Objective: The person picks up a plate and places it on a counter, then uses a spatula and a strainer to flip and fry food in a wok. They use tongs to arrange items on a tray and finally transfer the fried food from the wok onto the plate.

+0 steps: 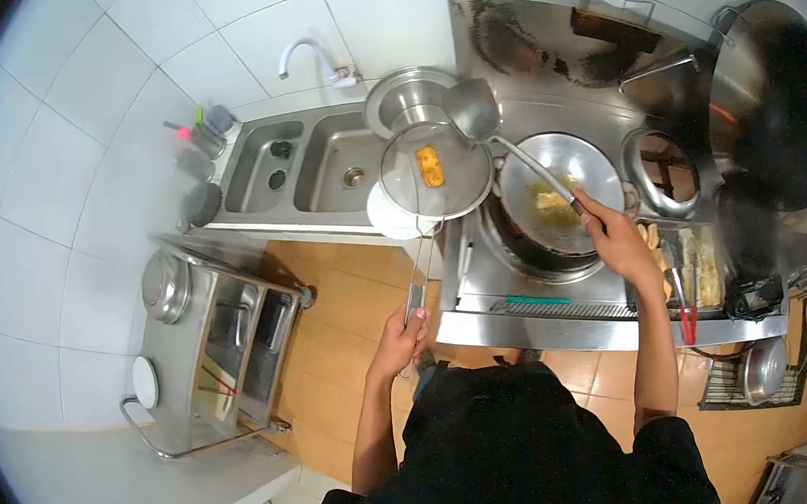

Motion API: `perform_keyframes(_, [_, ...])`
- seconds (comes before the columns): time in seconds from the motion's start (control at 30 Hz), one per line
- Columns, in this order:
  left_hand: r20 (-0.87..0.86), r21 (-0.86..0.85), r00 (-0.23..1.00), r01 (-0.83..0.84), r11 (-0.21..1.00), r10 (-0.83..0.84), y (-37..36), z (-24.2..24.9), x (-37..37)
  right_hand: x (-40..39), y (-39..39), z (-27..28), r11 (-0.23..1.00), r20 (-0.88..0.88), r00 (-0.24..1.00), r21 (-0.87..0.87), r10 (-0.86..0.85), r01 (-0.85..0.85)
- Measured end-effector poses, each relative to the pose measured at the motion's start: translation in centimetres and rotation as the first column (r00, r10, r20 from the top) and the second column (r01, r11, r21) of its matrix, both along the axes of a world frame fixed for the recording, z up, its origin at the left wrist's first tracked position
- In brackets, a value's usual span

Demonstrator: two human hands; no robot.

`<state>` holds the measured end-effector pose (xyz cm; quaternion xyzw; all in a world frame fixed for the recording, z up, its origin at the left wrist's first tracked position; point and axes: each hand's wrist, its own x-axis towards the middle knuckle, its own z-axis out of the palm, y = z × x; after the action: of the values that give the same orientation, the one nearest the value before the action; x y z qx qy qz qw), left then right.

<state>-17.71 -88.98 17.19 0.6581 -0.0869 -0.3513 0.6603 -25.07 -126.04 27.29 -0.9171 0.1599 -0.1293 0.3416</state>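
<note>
The handle of a round strainer is being gripped by the left hand, and the long handle of a ladle is being grasped by the right hand. On the stove, pale yellow food is being held in a wok. Just beside it, one golden piece is being carried in the strainer. Beyond, a metal basin is being partly overlapped by the strainer, and a double sink is being overhung by a white faucet.
</note>
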Motion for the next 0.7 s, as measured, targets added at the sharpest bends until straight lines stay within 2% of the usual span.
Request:
perform_keyframes(0.03, [-0.005,0.019,1.000,-0.008,1.000,0.008,1.9,-0.3,0.8,0.7,1.8,-0.3,1.000,0.000,1.000,0.005,-0.003,0.003])
perform_keyframes(0.1, [0.006,0.049,1.000,0.000,0.999,-0.001,5.7,-0.9,2.6,2.4,5.9,-0.6,0.999,-0.196,0.980,-0.043,-0.029,0.021])
perform_keyframes(0.2, [0.024,0.079,0.999,0.021,0.997,-0.023,10.3,-2.9,5.1,5.1,10.4,-2.5,0.992,-0.281,0.959,-0.124,-0.037,0.001])
perform_keyframes(0.27, [0.035,0.089,0.999,0.039,0.995,-0.042,12.7,-3.5,7.0,6.9,11.7,-4.6,0.986,-0.266,0.964,-0.168,-0.029,-0.016])
perform_keyframes(0.33, [0.026,0.137,0.997,0.075,0.988,-0.079,14.7,-4.0,8.5,8.7,12.4,-5.8,0.944,-0.302,0.953,-0.307,0.021,-0.118])
perform_keyframes(0.47, [0.006,0.192,0.992,0.121,0.974,-0.124,16.5,-5.5,11.2,11.4,13.3,-6.3,0.874,-0.406,0.914,-0.437,0.021,-0.214])
perform_keyframes(0.6, [0.041,0.224,0.984,0.160,0.961,-0.173,16.3,-6.9,13.4,13.6,13.3,-7.3,0.797,-0.437,0.898,-0.521,0.059,-0.306])
perform_keyframes(0.7, [0.069,0.281,0.970,0.205,0.937,-0.233,15.9,-7.8,14.7,15.1,13.3,-7.1,0.771,-0.528,0.848,-0.522,0.044,-0.364])
